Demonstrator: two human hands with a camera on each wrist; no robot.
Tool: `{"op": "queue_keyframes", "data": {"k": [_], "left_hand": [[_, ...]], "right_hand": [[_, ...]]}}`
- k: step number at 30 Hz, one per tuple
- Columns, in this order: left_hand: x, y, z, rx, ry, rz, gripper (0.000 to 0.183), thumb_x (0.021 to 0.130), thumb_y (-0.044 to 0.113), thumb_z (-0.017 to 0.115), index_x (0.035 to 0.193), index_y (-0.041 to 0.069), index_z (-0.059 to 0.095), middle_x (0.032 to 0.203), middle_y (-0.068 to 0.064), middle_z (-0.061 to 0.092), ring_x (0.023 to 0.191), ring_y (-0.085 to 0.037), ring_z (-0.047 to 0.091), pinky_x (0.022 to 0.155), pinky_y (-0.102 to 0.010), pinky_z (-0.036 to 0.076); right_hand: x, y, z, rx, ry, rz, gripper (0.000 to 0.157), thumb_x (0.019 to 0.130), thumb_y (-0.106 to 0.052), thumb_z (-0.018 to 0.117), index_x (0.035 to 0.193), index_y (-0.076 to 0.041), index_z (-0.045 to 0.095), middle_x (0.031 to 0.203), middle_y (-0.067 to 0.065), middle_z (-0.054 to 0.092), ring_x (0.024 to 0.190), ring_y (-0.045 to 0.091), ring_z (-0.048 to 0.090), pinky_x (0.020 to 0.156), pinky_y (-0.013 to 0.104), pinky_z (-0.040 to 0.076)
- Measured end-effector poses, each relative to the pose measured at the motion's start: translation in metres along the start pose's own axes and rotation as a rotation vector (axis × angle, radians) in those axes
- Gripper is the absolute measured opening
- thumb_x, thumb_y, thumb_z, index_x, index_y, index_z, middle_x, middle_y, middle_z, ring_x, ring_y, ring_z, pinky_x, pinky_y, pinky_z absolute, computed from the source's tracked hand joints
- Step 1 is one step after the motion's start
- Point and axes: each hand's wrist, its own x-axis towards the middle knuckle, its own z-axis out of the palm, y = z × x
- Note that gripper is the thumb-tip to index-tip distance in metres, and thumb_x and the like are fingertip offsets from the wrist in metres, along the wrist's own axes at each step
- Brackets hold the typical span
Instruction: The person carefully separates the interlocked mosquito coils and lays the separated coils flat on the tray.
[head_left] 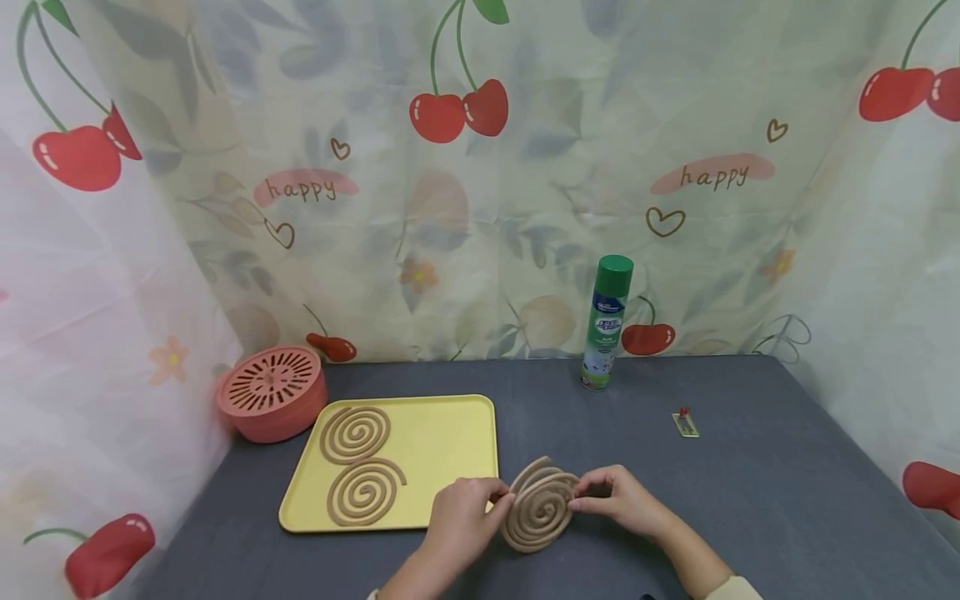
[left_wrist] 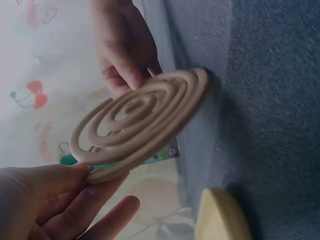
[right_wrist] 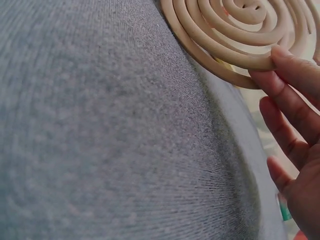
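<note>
A brown mosquito coil point(head_left: 542, 510), its turns lying close together and partly spread apart, is held up tilted between both hands. My left hand point(head_left: 461, 518) pinches its left edge between thumb and fingers. At the opposite edge, my right hand point(head_left: 621, 502) pinches it too, with the thumb on the face in the right wrist view. Whether this is one coil or two nested ones, I cannot tell. Two more mosquito coils, one at the back point(head_left: 356, 435) and one in front point(head_left: 365, 493), lie flat on the left part of a yellow tray point(head_left: 450, 442).
A red slotted round box point(head_left: 273, 396) stands behind the tray's left corner. At the back stands a green spray can point(head_left: 606, 325). A small metal coil stand point(head_left: 685, 423) lies on the dark cloth to the right. Patterned curtains point(head_left: 480, 208) enclose the table point(head_left: 750, 500).
</note>
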Motion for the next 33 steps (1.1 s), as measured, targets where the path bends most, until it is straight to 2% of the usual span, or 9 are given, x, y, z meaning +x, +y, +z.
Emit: {"op": "queue_keyframes", "data": {"k": [5,14,18,25,29,33], "left_hand": [[0.004,-0.008,0.003,-0.117,-0.039,-0.068,0.009,0.082,0.022,0.068,0.079,0.016,0.074,0.069,0.01,0.069,0.061,0.0,0.056,0.052,-0.018,0.038],[0.008,-0.02,0.003,-0.384,-0.113,-0.126,0.011,0.085,0.018,0.066,0.08,0.011,0.074,0.075,0.003,0.072,0.076,-0.009,0.066,0.062,-0.02,0.046],[0.009,-0.023,0.004,-0.416,-0.123,-0.141,0.012,0.085,0.018,0.066,0.08,0.01,0.074,0.077,0.001,0.072,0.078,-0.012,0.067,0.064,-0.022,0.047],[0.011,-0.031,0.004,-0.479,-0.149,-0.188,0.015,0.086,0.017,0.065,0.079,0.007,0.073,0.069,-0.001,0.07,0.064,-0.004,0.058,0.058,-0.019,0.041],[0.014,-0.037,0.004,-0.533,-0.163,-0.217,0.017,0.087,0.017,0.064,0.079,0.004,0.073,0.066,-0.003,0.07,0.065,-0.013,0.061,0.057,-0.019,0.04],[0.018,-0.045,0.002,-0.569,-0.164,-0.247,0.018,0.087,0.019,0.064,0.081,0.005,0.073,0.067,-0.005,0.07,0.071,-0.015,0.065,0.062,-0.022,0.043]], "right_hand": [[-0.001,0.0,0.001,-0.004,0.005,-0.009,0.013,0.084,-0.01,0.066,0.087,0.003,0.067,0.081,-0.013,0.064,0.078,0.0,0.058,0.072,0.02,0.045],[-0.004,-0.005,0.0,0.059,0.022,0.088,0.024,0.085,-0.014,0.066,0.095,0.008,0.065,0.079,-0.012,0.063,0.074,0.001,0.056,0.068,0.021,0.045],[-0.003,-0.006,0.0,0.056,0.029,0.091,0.025,0.085,-0.014,0.066,0.095,0.009,0.065,0.078,-0.012,0.063,0.074,0.001,0.056,0.068,0.021,0.045],[-0.004,-0.007,-0.001,0.074,0.053,0.101,0.027,0.085,-0.014,0.067,0.095,0.011,0.064,0.078,-0.014,0.063,0.074,0.001,0.056,0.069,0.021,0.046],[-0.006,-0.006,-0.003,0.082,0.077,0.121,0.029,0.085,-0.014,0.067,0.097,0.012,0.063,0.079,-0.014,0.064,0.074,0.001,0.057,0.069,0.02,0.046],[-0.007,-0.007,-0.004,0.104,0.121,0.16,0.032,0.084,-0.016,0.067,0.098,0.012,0.063,0.08,-0.015,0.066,0.074,0.001,0.057,0.07,0.02,0.046]]}}
